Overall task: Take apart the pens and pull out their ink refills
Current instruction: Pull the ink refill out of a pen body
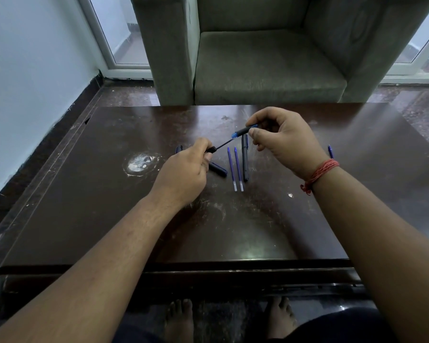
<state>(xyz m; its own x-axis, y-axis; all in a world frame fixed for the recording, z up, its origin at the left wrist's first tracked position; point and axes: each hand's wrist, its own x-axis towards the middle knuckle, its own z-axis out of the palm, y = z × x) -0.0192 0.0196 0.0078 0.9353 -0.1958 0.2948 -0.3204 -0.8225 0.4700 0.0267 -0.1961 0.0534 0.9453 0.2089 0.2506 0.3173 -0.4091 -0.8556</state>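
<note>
Above the scratched dark brown wooden table (pixel 84 194), the left hand (pixel 183 172) pinches a black pen section (pixel 210 150); its thin refill (pixel 223 144) runs into the black, blue-tipped barrel (pixel 243 131) pinched by the right hand (pixel 286 142).

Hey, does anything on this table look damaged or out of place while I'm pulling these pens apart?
Yes. The table has a round whitish worn patch left of your left hand, plus scratches across the top. One blue pen piece lies alone beyond your right hand, apart from the two refills in the middle.
</note>
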